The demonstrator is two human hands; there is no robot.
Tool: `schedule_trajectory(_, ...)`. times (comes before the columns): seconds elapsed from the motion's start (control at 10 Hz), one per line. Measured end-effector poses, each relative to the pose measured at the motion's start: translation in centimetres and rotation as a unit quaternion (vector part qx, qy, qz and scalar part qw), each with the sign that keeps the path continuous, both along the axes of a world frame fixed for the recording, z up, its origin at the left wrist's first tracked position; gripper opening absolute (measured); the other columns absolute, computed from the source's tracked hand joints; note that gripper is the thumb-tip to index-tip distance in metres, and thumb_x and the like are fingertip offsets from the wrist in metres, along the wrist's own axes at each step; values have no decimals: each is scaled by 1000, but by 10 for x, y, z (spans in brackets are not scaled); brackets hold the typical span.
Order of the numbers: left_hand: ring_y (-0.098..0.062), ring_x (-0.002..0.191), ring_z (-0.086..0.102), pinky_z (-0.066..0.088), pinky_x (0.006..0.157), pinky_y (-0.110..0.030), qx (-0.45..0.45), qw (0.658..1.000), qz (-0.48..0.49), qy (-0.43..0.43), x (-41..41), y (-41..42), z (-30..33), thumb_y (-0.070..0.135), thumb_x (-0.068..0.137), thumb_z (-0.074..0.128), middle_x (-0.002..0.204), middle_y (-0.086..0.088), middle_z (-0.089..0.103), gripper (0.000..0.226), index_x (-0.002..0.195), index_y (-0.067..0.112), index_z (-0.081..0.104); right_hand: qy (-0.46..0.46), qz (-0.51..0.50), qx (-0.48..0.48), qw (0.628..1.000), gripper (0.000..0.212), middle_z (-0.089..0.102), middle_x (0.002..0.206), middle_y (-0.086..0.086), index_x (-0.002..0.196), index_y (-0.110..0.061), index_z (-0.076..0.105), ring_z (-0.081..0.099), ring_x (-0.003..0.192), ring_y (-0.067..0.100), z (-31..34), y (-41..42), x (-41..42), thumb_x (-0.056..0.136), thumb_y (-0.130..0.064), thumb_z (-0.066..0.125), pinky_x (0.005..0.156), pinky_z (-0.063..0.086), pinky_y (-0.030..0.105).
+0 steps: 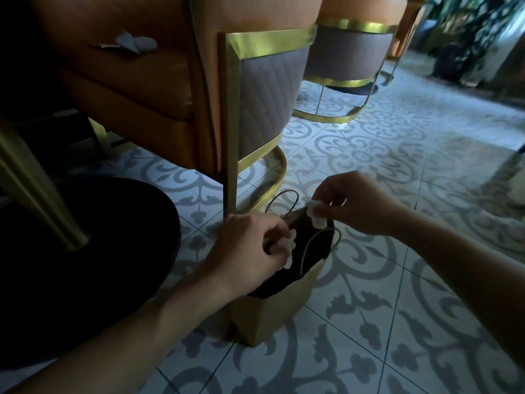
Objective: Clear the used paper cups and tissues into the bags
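both hands pinching tissues: left hand (250, 248) sitting over the paper bag (272, 311) mouth, right hand (355, 203) hovering at its far rim.

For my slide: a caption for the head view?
Both hands hold tissues over an open paper bag.

Paper bag (279, 305) interior dark, contents indiscernible; left hand (250, 251) covers its nine o'clock rim.

Orange chair (136, 89) w/ gold frame, 2nd chair (349, 52) behind, patterned tile floor (397, 194)
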State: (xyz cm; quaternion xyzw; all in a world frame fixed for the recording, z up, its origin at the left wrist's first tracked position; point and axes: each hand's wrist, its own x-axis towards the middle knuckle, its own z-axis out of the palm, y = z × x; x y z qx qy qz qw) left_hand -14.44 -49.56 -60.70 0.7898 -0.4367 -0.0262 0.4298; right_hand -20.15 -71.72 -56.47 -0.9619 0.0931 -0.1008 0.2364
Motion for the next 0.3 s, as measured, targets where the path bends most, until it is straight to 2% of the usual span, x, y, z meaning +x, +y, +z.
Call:
schedule_trajectory(0.1, -7, 77, 58, 40, 83, -31, 44, 996, 38, -74, 0, -4, -12, 35, 83, 69, 77, 14, 68, 8, 88, 28, 69, 19, -2, -23, 1000, 8, 69, 71, -9, 78, -27, 69, 63, 66, 9, -12, 0, 3, 76, -29, 76, 66, 55, 36)
schedule_trajectory(0.2, -3, 73, 46, 29, 77, -29, 55, 992, 51, -98, 0, -5, -19, 38, 85, 67, 78, 15, 61, 11, 92, 29, 68, 20, 4, -33, 999, 8, 68, 71, -6, 82, -25, 70, 62, 65, 11, -19, 0, 5, 76, -25, 76, 64, 52, 32)
schedule_trajectory(0.3, -1, 76, 45, 29, 80, -28, 64, 993, 48, -86, 3, -4, -21, 40, 84, 69, 80, 16, 59, 17, 96, 29, 67, 33, 6, -27, 999, 12, 70, 74, -7, 87, -21, 73, 63, 66, 7, -19, 0, 6, 75, -21, 77, 64, 52, 28)
